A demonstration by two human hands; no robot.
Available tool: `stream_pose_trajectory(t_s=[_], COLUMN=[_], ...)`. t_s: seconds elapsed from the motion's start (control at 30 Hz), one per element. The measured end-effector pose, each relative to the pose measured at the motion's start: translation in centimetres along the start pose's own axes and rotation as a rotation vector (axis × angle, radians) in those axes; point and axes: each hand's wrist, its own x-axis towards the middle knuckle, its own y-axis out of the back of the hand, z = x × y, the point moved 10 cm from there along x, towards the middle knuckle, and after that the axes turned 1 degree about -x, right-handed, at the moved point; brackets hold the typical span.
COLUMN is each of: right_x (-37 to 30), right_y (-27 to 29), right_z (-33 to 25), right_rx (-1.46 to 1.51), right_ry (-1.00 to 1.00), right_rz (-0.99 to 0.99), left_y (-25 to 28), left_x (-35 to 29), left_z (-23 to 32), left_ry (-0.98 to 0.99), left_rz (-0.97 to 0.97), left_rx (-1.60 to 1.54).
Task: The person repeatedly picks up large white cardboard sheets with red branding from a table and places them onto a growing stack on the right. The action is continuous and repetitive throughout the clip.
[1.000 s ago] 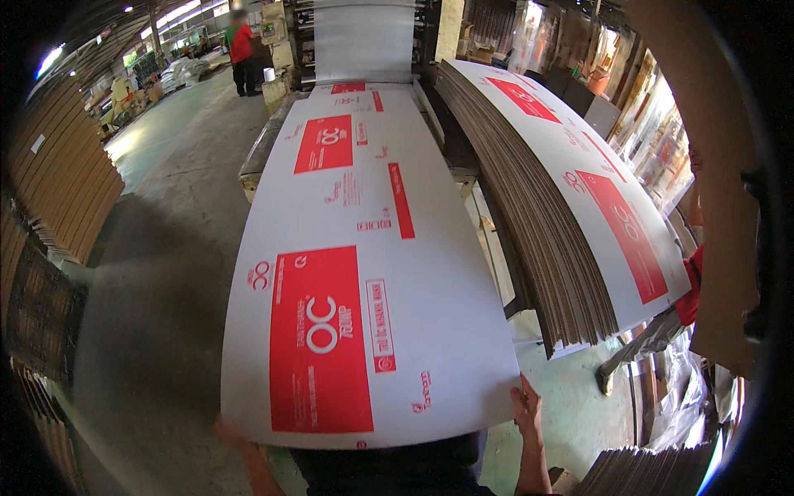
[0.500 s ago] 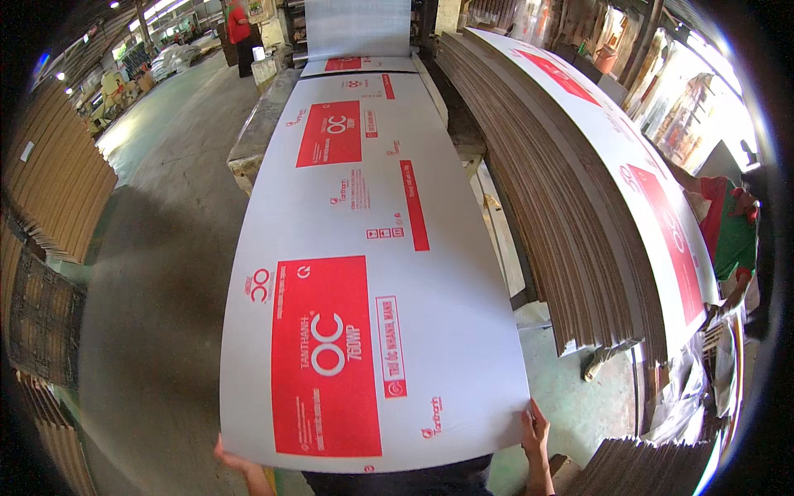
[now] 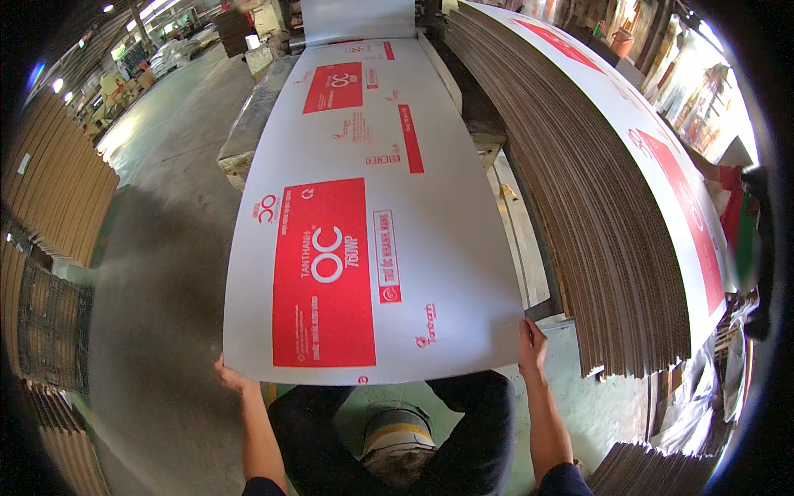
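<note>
A long white cardboard sheet [image 3: 447,273] with red printed blocks stretches from my lap area up to the machine at the back. My left hand [image 3: 235,377] pinches its near left corner, fingers partly hidden under the board. At the near right corner, my right hand [image 3: 533,345] grips the edge with the thumb on the outside. Both forearms reach up from the lower edge, and the sheet lies roughly level between the hands.
On the right rises a tall stack of cardboard sheets [image 3: 579,215], a printed one on top. Beside it stands a person in red and green [image 3: 732,215], partly cut off. More cardboard stacks [image 3: 62,174] line the left. The machine [image 3: 356,21] is ahead; a round container [image 3: 397,434] sits between my legs.
The sheet and both hands now appear higher in the picture, with my legs and the round container in view below. A person in red at the back has left the view.
</note>
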Motion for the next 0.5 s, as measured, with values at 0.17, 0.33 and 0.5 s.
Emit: stream_pose_trajectory(t_s=[0.17, 0.33, 0.5], right_x=[7.1, 10.7, 7.3], right_y=[-3.5, -5.2, 8.8], right_z=[1.2, -4.9, -30.2], right_rx=[0.032, -0.450, -0.562], right_ry=[-0.003, -0.286, 0.767], right_rz=[0.011, -0.204, -0.122], left_y=[-7.0, -10.5, -9.5], left_x=[2.7, 2.6, -2.2], left_z=[-0.1, -1.8, -0.4], left_ry=[-0.015, 0.332, 0.243], left_rz=[-0.040, -0.034, -0.290], left_rx=[0.329, 0.426, 0.269])
